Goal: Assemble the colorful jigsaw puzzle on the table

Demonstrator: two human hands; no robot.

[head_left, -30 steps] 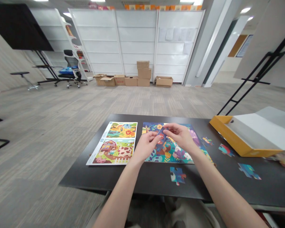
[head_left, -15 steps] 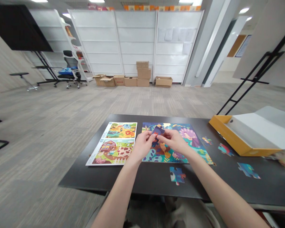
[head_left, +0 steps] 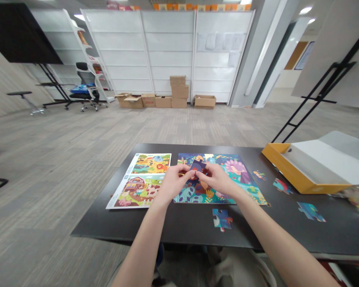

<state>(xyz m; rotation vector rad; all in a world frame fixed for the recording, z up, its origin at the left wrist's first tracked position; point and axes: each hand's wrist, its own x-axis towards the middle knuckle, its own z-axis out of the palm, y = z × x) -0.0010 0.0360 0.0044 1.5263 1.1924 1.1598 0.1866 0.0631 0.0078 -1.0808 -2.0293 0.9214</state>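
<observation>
Both my hands meet over a colourful jigsaw puzzle [head_left: 224, 167] on a dark table [head_left: 179, 227]. My left hand [head_left: 174, 184] and my right hand [head_left: 216, 179] pinch a dark blue puzzle piece [head_left: 197, 166] at its edges, close above or touching the puzzle's upper middle. To the left lies a printed sheet of farm and animal pictures [head_left: 139, 180]. Loose pieces lie beyond my right hand: one near the table's front edge [head_left: 222, 219], others at right [head_left: 310, 211] [head_left: 283, 186] [head_left: 259, 175].
An open orange and white box [head_left: 305, 165] sits at the table's right end, beside a blurred colourful item [head_left: 356, 199]. A black easel [head_left: 314, 99] stands to the right. Cardboard boxes [head_left: 167, 97] and an office chair [head_left: 85, 87] stand far back.
The dark blue piece has shifted from lying tilted between my hands to sitting flatter against the puzzle. My hands have drawn closer around it, and the view has tilted slightly.
</observation>
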